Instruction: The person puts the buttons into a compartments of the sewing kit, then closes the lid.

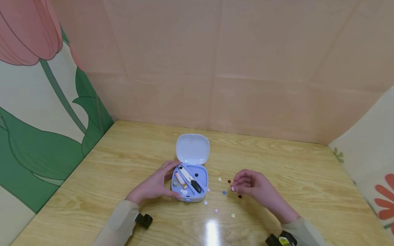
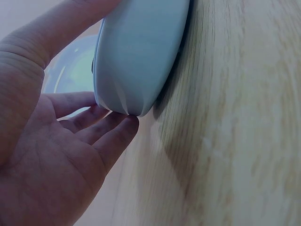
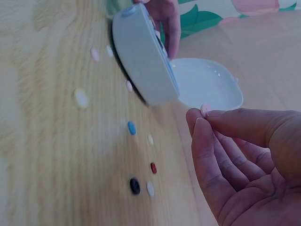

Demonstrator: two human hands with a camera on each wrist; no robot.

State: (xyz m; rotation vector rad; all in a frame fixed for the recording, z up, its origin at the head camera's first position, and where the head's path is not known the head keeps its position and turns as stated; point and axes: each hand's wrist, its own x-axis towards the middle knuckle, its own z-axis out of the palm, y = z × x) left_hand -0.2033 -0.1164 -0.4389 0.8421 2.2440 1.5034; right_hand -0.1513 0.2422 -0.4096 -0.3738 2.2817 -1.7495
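the person's left hand point(image 1: 155, 186) is lying on the pale wooden table point(image 1: 123, 160) with its sleeved forearm angled in from the near left edge, and it is cupping the left side of the small light blue plastic case point(image 1: 197, 197). its thumb is reaching along the near front wall of the case while the fingers are curving round the far left corner, so the hand is clasped on the case's base. the white hinged lid point(image 1: 193, 149) is standing open just beyond those fingers. in the tray, right beside the fingertips, a white and black clipper-like tool point(image 1: 189, 178), a pink strip and a small ring are lying.

the right hand point(image 1: 252, 186) is hovering to the right of the case, wrist low, palm turned towards the left hand. its thumb and forefinger are pressing together on a tiny pale pink round button point(image 3: 204, 108), and the other fingers are curling loosely underneath.

between the two hands, and just below the right fingertips, small loose buttons are scattered on the wood: a blue button point(image 1: 224, 192), a dark red button point(image 1: 229, 181), a white one and several pale pink ones nearer the person.
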